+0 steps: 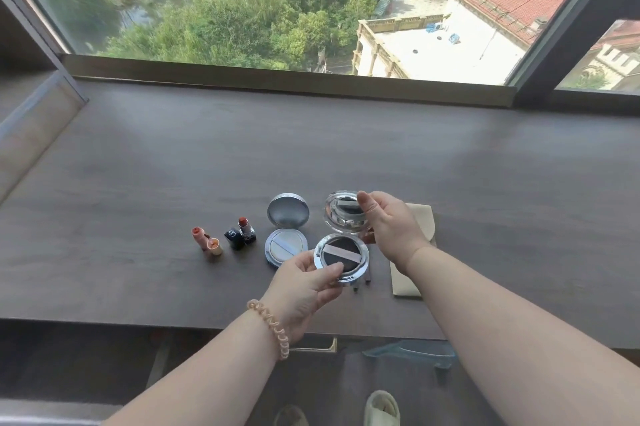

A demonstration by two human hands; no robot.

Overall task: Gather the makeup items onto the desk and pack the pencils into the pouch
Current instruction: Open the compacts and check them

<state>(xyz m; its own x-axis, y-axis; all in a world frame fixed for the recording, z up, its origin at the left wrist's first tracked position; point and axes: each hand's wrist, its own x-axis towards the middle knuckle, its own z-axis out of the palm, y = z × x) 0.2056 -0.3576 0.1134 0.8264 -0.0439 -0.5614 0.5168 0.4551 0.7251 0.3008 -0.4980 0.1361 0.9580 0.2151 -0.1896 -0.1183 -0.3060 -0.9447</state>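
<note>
In the head view, your left hand pinches the lower rim of an open compact between thumb and fingers, just below the middle of the frame. Your right hand pinches the raised mirrored lid, with the thumb on its upper edge. Under the compact, dark pencils lie on the surface, mostly hidden, with only their ends showing. The beige pouch lies flat at centre right, partly under your right wrist. Left of the held compact sits a second open compact, then a dark lipstick with its cap off, then a peach lipstick further left.
</note>
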